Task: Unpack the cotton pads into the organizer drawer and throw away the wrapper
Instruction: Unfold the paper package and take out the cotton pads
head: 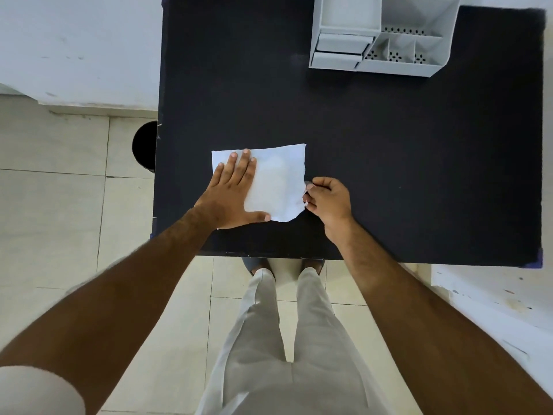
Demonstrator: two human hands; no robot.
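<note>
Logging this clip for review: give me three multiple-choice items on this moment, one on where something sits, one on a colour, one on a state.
1. Where is the organizer?
A. far right part of the table
B. on the floor
C. under the left hand

2. What colour is the table top?
A. white
B. black
C. green

3. What is the left hand doing?
A. hanging off the table
B. lifting the organizer
C. lying flat on the white pack

Answers:
1 A, it stands at the far edge, right of centre.
2 B, the surface is dark throughout.
3 C, fingers spread on the pack while the right hand pinches its right edge.
</note>
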